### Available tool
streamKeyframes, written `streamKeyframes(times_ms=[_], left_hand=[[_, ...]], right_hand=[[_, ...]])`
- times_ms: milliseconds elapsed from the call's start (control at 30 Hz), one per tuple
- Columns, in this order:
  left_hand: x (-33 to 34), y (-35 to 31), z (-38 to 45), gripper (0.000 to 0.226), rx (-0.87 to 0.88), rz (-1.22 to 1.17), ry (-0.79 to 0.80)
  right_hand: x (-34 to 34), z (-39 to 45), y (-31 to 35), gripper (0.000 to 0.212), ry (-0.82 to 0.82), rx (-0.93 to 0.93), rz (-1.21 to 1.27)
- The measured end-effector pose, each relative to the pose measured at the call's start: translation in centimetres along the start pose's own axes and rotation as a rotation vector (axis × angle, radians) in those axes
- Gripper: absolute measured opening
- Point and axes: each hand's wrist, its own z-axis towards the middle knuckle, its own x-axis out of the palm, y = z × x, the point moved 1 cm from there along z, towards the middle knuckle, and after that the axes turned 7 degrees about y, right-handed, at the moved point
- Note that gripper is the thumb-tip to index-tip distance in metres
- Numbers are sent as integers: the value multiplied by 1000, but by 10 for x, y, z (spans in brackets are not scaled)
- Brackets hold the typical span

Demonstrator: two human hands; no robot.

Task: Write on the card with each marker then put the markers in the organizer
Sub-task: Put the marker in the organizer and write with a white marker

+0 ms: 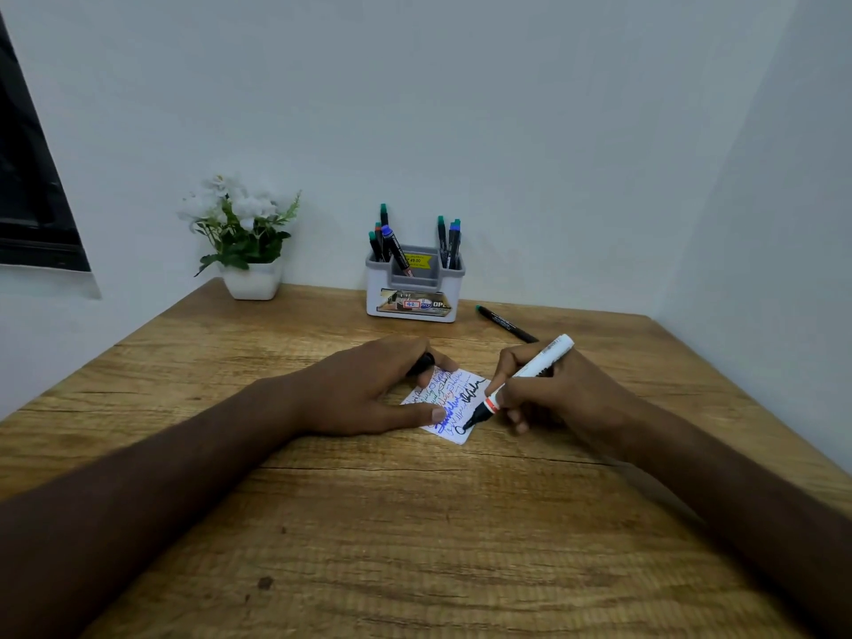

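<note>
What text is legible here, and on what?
"49.00": yellow price sticker inside the organizer.
"OP", cut off: front label of the organizer.
Card: coloured handwriting, illegible scribble.
White marker in the right hand: barrel print too blurred.
Black marker on table: print too small.

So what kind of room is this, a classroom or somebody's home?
Probably a home desk or small study corner, though I can't be sure. A wooden table sits against plain walls, with a marker organizer and a potted plant at the back.
</note>
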Motion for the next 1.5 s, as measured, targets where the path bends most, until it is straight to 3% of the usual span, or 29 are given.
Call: streamKeyframes(times_ms=[167, 333, 467, 633, 900, 1033, 1167, 1300, 1400, 1500], left_hand=[[-2, -2, 1, 47, -16, 10, 22], [-2, -3, 0, 23, 1, 9, 25], [-3, -5, 0, 27, 15, 25, 9], [-1, -2, 0, 30, 9, 6, 6], [0, -1, 0, 53, -19, 4, 10], [0, -1, 1, 47, -19, -18, 17], [-1, -4, 0, 23, 5, -15, 28], [-2, -4, 0, 25, 13, -30, 11], [-2, -5, 1, 21, 23, -39, 19], [-2, -7, 0, 30, 26, -25, 25]], right_hand=[[-1, 1, -1, 21, -15, 27, 28], [-1, 4, -5, 16, -37, 49, 71], [-2, 4, -6, 7, -31, 47, 74], [-5, 2, -6, 14, -12, 55, 50], [-5, 6, -8, 6, -46, 83, 108], [-5, 6, -8, 12, -44, 82, 117], [-5, 6, -7, 17, -53, 82, 130], [-4, 6, -7, 5, -58, 95, 140], [-6, 5, -6, 15, -73, 102, 136], [-8, 6, -6, 19, -102, 99, 144]])
